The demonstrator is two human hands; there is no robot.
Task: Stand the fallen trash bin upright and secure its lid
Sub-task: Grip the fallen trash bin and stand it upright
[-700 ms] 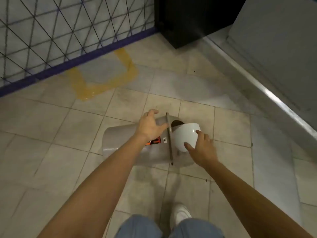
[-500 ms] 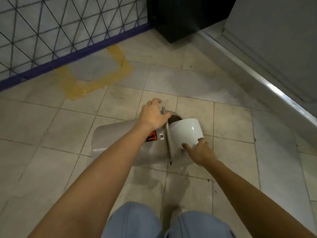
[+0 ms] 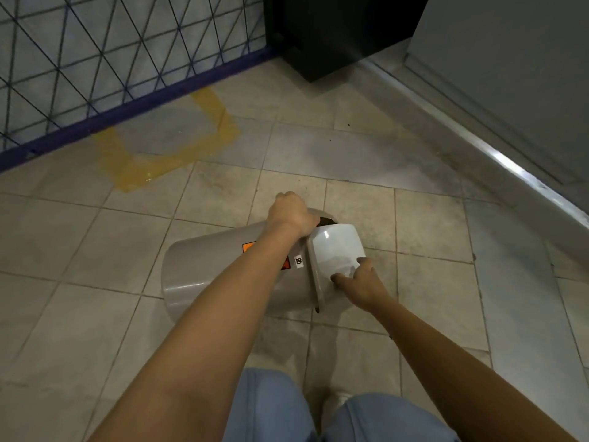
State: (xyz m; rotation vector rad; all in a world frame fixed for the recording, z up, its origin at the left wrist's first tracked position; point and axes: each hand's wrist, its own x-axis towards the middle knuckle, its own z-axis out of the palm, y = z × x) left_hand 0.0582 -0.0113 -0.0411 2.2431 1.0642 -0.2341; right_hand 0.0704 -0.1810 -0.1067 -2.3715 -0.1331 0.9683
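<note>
A grey trash bin [image 3: 207,266] lies on its side on the tiled floor, its base to the left and its mouth to the right. It carries an orange label partly hidden by my forearm. A white swing lid [image 3: 336,247] sits at the mouth, with a dark gap showing at its far edge. My left hand [image 3: 291,213] is curled over the far top of the bin's rim. My right hand [image 3: 360,282] grips the near lower part of the lid and rim.
A wire mesh fence [image 3: 95,59] with a purple base rail runs along the back left. Yellow tape [image 3: 165,161] marks a square on the floor. A black cabinet [image 3: 334,36] stands at the back, and a grey wall with a metal ledge [image 3: 510,167] runs along the right.
My left hand has closed from a flat spread on the bin body into a grip on the rim. My right hand slid from the lid's face down to its lower edge.
</note>
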